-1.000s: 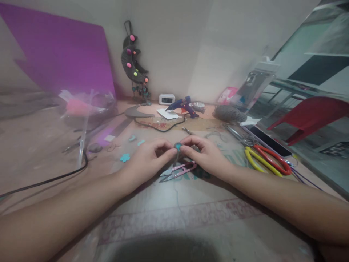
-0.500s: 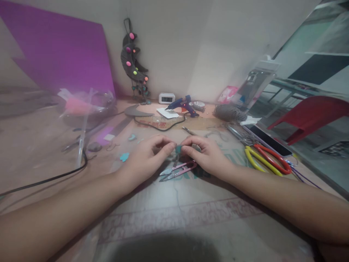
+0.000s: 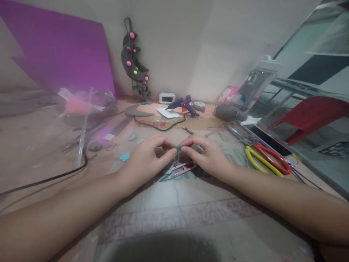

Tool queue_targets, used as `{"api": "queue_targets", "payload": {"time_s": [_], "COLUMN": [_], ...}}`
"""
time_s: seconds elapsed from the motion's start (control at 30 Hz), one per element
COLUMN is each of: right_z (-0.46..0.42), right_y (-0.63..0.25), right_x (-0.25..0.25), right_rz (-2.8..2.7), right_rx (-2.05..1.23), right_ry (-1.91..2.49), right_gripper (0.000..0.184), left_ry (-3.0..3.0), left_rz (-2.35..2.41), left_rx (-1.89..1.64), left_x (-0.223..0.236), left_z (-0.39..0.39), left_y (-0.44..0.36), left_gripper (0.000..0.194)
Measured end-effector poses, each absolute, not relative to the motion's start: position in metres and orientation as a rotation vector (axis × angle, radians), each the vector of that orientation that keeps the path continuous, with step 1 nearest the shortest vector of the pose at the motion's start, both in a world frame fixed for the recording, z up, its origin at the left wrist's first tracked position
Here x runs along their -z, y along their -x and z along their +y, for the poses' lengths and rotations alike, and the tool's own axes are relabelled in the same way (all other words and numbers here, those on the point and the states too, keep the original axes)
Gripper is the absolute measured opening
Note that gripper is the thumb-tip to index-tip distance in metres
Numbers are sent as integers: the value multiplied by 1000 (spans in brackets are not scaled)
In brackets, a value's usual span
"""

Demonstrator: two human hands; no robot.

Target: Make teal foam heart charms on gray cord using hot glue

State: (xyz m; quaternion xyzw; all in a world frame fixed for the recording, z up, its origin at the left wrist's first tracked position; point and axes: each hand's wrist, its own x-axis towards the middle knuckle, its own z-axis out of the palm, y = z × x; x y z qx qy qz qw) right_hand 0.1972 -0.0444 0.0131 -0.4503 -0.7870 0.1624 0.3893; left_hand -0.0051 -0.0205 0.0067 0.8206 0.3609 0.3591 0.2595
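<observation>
Between the fingertips of both hands is a small teal piece [image 3: 179,149], mostly covered by the fingers; its exact kind does not show. My left hand [image 3: 156,153] pinches it from the left, thumb and forefinger closed. From the other side my right hand [image 3: 202,151] pinches it too. A grey strand [image 3: 176,159] hangs below the piece. Under the hands lie pink-handled thread snips [image 3: 178,171], blades pointing left. Left of my left hand rest a turquoise flower shape [image 3: 124,156] and a curved turquoise piece [image 3: 132,137].
Scissors with red and yellow handles [image 3: 265,160] and a phone [image 3: 268,140] lie at right, near grey yarn [image 3: 230,113]. A blue glue gun [image 3: 184,104] stands behind, by a white clock [image 3: 167,98]. A decorated grey moon [image 3: 131,60] hangs on the wall. A black cable [image 3: 49,178] crosses the left.
My left fingertips have shifted slightly right, closer to the right ones, and cover more of the teal piece. My right hand stays nearly in place.
</observation>
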Motion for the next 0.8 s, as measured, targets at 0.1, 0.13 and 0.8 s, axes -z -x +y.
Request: {"api": "queue_targets", "payload": {"time_s": [0.1, 0.13, 0.8], "right_z": [-44, -44, -46], "right_y": [-198, -198, -197], "right_x": [-13, -13, -15], "right_rz": [-2010, -2016, -2080], "right_rx": [-368, -353, -296], "right_ry": [1132, 1126, 1105], "right_gripper": [9, 9, 11], "left_ry": [-2184, -2163, -2143], "left_rz": [959, 955, 936], "left_rx": [-979, -982, -972], "left_x": [-5, -5, -12], "left_z": [-21, -21, -22], "left_y": [6, 6, 6], "left_gripper": [17, 21, 26]}}
